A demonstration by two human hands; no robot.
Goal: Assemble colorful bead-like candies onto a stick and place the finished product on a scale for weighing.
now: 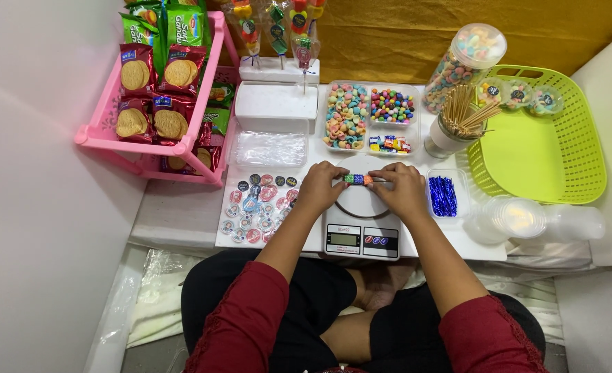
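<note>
Grip: left hand (pixel 322 185) and right hand (pixel 404 190) pinch opposite ends of a skewer of colourful candies (pixel 357 179) | Where: level above the kitchen scale (pixel 361 231) on the table (pixel 458 242) | Edges: sticker sheet (pixel 257 204) just left, blue twist-tie box (pixel 444 196) just right, candy trays (pixel 368 117) behind | Room: bare strip near green basket (pixel 537 148).

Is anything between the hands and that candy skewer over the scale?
Nothing visible. The left hand and right hand already pinch the candy skewer at its two ends, just above the white scale.
</note>
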